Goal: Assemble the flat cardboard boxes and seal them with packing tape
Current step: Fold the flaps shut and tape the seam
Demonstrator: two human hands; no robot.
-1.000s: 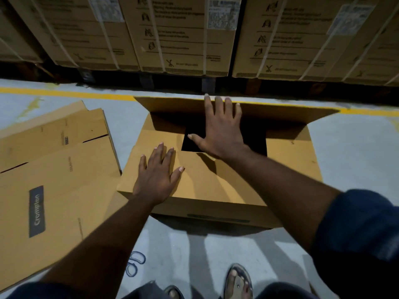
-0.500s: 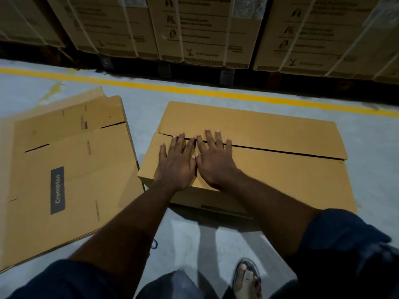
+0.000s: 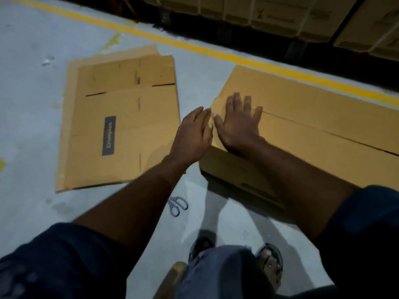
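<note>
An assembled brown cardboard box (image 3: 313,126) stands on the floor at the right, its two top flaps folded down and meeting along a seam. My right hand (image 3: 237,124) lies flat with straight fingers on the box's left end, over the seam. My left hand (image 3: 192,134) is at the box's left edge, fingers straight, partly off the box and beside my right hand. A stack of flat cardboard boxes (image 3: 121,117) with a dark label lies on the floor to the left. No packing tape is in view.
Grey-handled scissors (image 3: 178,205) lie on the concrete floor between the flat stack and the box, near my feet (image 3: 269,264). A yellow floor line (image 3: 194,47) runs behind the boxes. Strapped cartons (image 3: 280,16) on pallets stand along the back.
The far flap came down and both flaps now lie shut. Both hands slid left along the top to the box's left end; my left hand went partly off the edge. The view swung left.
</note>
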